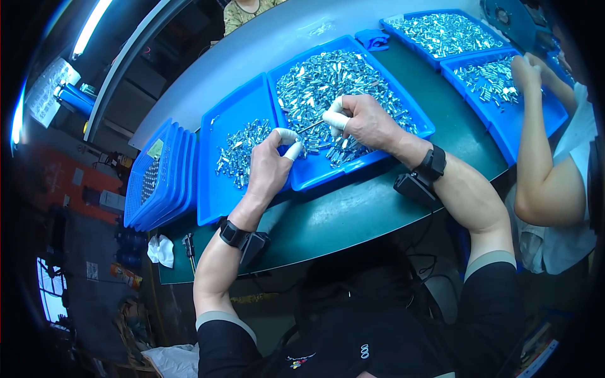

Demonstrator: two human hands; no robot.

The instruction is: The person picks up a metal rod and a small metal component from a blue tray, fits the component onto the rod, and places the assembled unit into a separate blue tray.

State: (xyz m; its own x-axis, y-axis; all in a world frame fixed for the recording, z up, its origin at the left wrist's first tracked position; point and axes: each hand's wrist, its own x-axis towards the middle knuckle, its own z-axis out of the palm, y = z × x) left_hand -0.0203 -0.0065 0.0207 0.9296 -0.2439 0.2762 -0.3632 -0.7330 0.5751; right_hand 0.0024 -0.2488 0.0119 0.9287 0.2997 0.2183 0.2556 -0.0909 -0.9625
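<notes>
Blue trays point(228, 195) hold silver metal parts point(334, 82), dark green table point(353, 208), white finger cots point(336, 118) on right hand point(368, 123) and left hand point(268, 167), black wristbands point(432, 162), black sleeves point(491, 296)

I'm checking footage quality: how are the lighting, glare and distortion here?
Head view: the table edge bows from fisheye, corners go black; the metal parts glint under overhead light; both hands, left hand and right hand, look sharp.

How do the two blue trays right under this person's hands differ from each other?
The right tray is heaped with small shiny metal parts; the left tray holds only a thin cluster. The right tray overlaps the left tray's edge. The right hand is over the fuller tray, the left hand at the seam. Both are shallow blue plastic.
</notes>
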